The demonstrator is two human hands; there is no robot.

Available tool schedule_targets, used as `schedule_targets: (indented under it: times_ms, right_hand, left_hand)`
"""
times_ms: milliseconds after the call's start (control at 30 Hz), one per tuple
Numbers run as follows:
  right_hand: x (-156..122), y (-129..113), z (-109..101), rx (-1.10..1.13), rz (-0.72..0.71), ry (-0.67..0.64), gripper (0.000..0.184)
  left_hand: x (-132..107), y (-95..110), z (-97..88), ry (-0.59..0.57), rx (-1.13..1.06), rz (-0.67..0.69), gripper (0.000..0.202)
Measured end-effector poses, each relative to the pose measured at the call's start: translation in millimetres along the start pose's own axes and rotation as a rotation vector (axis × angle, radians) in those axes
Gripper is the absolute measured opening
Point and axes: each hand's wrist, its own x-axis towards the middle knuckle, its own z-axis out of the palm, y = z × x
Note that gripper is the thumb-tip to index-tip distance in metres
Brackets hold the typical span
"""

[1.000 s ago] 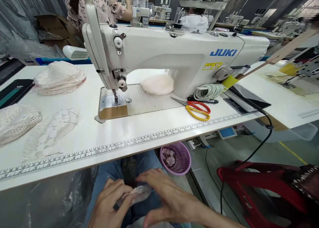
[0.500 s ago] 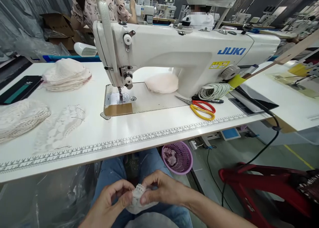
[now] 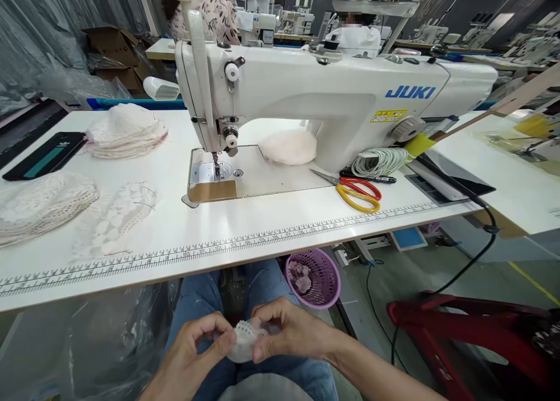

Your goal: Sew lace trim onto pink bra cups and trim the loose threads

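Above my lap, a small piece of white lace fabric (image 3: pixel 243 344) is pinched between both hands. My left hand (image 3: pixel 205 345) grips its left edge between thumb and fingers. On the other side, my right hand (image 3: pixel 284 334) is closed on the right edge, thumb toward me. A scalloped, holed border shows along the top of the piece. Both hands are below the front edge of the sewing table (image 3: pixel 262 214). Beyond them stands a white sewing machine (image 3: pixel 315 86), with a pale fabric piece (image 3: pixel 291 146) lying under its arm.
Stacks of white fabric cups (image 3: pixel 125 131) and lace pieces (image 3: pixel 44 205) lie at left, beside a phone (image 3: pixel 46 154). Scissors (image 3: pixel 359 194) and a coil of cord (image 3: pixel 380 161) rest at right. A purple basket (image 3: pixel 326 278) stands on the floor. People sit beyond the machine.
The lace piece is turned and spread a little wider between my hands, showing more of its scalloped edge. My view has shifted slightly; the person behind at left has an arm no longer visible.
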Motion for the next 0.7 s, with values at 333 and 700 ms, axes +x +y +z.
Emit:
schedule_targets:
  times_ms: [333, 700]
  right_hand:
    - [2.5, 7.7, 7.0, 0.050, 0.010, 0.119, 0.037]
    - [-10.4, 6.1, -10.0, -0.114, -0.058, 0.010, 0.033]
  left_hand:
    - [-3.0, 3.7, 5.4, 0.006, -0.082, -0.003, 0.048]
    - [-3.2, 5.3, 5.7, 0.018, -0.057, -0.010, 0.042]
